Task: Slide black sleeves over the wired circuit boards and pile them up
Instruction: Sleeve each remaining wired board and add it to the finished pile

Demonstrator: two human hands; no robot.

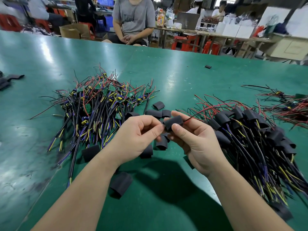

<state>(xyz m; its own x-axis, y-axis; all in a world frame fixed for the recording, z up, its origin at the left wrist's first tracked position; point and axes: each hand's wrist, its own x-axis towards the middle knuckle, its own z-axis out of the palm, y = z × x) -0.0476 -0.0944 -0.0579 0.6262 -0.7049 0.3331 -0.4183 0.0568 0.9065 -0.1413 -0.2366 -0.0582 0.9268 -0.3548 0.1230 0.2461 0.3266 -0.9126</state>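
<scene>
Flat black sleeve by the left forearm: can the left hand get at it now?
Probably, once freed: the flat black sleeve lies uncovered on the green table, but the left hand is pinching the black-sleeved wired board with the right hand.

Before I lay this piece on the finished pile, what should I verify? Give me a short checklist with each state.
1. The left hand and the right hand grip the sleeve: ok.
2. The sleeve covers the board fully: cannot tell, the fingers hide its ends.
3. The red wire leaves the sleeve freely: ok.
4. The finished pile lies beside the right hand: ok.
5. The spare sleeves lie on the table: ok.
</scene>
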